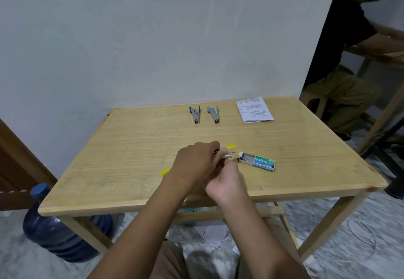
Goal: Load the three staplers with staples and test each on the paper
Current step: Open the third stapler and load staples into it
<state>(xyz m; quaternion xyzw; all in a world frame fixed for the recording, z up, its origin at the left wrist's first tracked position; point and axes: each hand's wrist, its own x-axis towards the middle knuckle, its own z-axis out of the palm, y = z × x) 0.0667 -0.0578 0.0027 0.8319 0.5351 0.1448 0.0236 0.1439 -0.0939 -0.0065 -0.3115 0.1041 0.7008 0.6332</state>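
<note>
At the near edge of the wooden table (pixel 131 158), a blue water bottle (pixel 54 224) stands on the floor by the table's left leg. Above the front half of the table the two hands meet. The left hand (pixel 196 163) has its fingers curled around the yellow stapler (pixel 231 147), and one yellow end shows on each side of this hand. The right hand (pixel 227 180) is just below and beside it, touching it, with fingers bent up toward the metal part of the stapler. Their tips are hidden, so it is not possible to tell what they pinch. Just to the right lies the green staple box (pixel 263 163), open at its left end, with staples showing inside. Farther back, near the wall, the green stapler (pixel 195 115) and the blue stapler (pixel 214 114) lie side by side, both opened. To their right, at the far corner, lies the printed paper (pixel 254 109). Behind the wall's edge another person (pixel 341 60) sits at a second table.
</note>
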